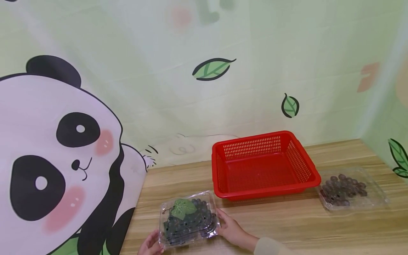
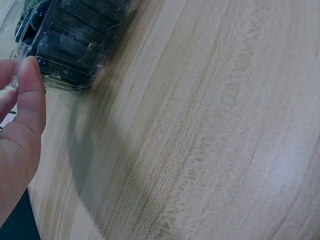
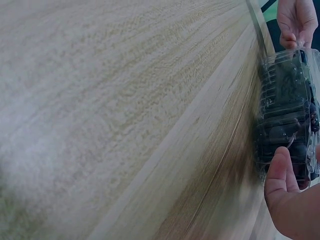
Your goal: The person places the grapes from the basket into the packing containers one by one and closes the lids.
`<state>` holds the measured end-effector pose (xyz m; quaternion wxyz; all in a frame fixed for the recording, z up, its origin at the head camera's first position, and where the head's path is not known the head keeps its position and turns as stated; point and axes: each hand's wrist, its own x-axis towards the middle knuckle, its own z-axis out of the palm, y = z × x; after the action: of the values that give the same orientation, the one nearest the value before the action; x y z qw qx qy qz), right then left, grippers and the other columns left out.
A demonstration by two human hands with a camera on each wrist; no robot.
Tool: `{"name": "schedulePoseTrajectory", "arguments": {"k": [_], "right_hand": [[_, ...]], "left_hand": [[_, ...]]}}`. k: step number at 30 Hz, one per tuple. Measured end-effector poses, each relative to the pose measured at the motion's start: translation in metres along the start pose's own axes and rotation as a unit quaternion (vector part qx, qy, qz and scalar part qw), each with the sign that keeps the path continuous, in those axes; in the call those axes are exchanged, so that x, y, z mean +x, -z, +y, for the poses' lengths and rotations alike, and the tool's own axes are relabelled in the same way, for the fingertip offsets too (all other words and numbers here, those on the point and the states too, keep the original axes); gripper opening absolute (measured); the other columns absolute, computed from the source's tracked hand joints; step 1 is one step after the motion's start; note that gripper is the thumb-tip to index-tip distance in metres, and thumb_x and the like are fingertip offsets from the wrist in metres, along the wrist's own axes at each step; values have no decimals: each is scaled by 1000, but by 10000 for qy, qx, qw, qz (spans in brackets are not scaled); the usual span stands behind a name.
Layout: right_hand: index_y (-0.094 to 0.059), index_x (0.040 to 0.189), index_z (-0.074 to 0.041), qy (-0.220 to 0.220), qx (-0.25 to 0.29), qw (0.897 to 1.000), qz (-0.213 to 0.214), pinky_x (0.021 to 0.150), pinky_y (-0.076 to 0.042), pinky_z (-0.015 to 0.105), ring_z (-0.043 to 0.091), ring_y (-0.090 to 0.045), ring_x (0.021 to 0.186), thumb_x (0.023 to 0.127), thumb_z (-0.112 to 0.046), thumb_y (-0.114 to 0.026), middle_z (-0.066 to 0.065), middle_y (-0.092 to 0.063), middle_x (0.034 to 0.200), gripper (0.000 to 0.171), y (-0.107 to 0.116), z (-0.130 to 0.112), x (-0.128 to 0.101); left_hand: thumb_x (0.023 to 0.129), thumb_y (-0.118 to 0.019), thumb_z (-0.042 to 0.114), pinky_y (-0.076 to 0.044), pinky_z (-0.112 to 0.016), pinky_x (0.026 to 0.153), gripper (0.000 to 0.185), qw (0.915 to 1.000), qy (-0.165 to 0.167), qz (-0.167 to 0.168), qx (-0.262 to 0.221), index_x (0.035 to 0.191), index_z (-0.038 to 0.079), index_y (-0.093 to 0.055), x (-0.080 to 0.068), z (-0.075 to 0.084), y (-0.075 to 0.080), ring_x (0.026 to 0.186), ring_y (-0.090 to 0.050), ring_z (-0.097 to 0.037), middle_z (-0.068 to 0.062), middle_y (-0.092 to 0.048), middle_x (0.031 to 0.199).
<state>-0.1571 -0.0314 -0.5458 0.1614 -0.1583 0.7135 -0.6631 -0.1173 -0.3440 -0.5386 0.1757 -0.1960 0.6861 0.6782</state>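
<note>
A clear plastic clamshell box (image 1: 190, 220) of dark grapes, with a green leaf (image 1: 183, 208) on top, is at the front left of the table. My left hand (image 1: 151, 243) pinches its near left edge; the left wrist view shows thumb and fingers (image 2: 31, 92) on the thin plastic rim. At the box's other end, my right hand (image 1: 234, 230) grips the side. In the right wrist view its thumb (image 3: 281, 167) presses on the plastic wall, with the other fingers mostly hidden. Whether the box touches the table is hard to tell.
A red plastic basket (image 1: 258, 193) with slotted walls stands behind and right of the box. Farther right, an open clear container (image 1: 373, 196) holds a bunch of grapes (image 1: 342, 187). A panda-print cloth (image 1: 153, 88) covers the wall behind the wooden table (image 1: 287, 226).
</note>
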Motion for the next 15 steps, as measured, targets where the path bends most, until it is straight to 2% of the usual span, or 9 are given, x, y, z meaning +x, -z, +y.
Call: {"name": "schedulePoseTrajectory", "arguments": {"k": [4, 8, 11, 13, 15], "right_hand": [[-23, 135, 7, -6, 8, 10000, 30, 58, -45, 20, 12, -49, 61, 75, 6, -54, 37, -33, 129, 68, -2, 1, 0], [-23, 135, 8, 29, -17, 10000, 88, 56, -43, 19, 11, -45, 59, 75, 6, -54, 37, -34, 128, 67, -3, 2, -1], [-24, 134, 8, 78, -85, 9998, 160, 55, -41, 19, 9, -43, 57, 75, 5, -53, 37, -37, 125, 66, -3, 2, -1], [-26, 134, 7, 92, -167, 9996, 224, 52, -40, 19, 7, -41, 54, 75, 4, -53, 36, -41, 122, 66, -4, 2, -1], [-27, 134, 7, 87, -248, 9993, 279, 51, -38, 19, 6, -40, 52, 74, 3, -54, 34, -45, 119, 65, -4, 1, -2]], "left_hand": [[78, -62, 7, -47, -28, 76, 80, 10000, -57, -49, 44, 134, -13, -8, -1, 0, 0, 83, -55, -10, -31, -30, 128], [79, -58, 3, -48, -28, 75, 75, 9999, -103, -14, 92, 133, -14, -8, -1, 0, -1, 82, -56, -10, -33, -27, 129], [79, -58, 3, -48, -28, 76, 75, 9999, -37, 5, 145, 133, -14, -9, -1, 2, -2, 82, -55, -10, -34, -21, 133], [79, -57, 4, -48, -28, 76, 76, 9998, -26, -64, 196, 134, -14, -8, 0, 3, -1, 83, -55, -8, -34, -16, 135], [80, -56, 3, -48, -27, 76, 77, 9997, -52, -191, 165, 135, -13, -4, 0, 3, -1, 83, -55, -8, -35, -18, 134]]}}
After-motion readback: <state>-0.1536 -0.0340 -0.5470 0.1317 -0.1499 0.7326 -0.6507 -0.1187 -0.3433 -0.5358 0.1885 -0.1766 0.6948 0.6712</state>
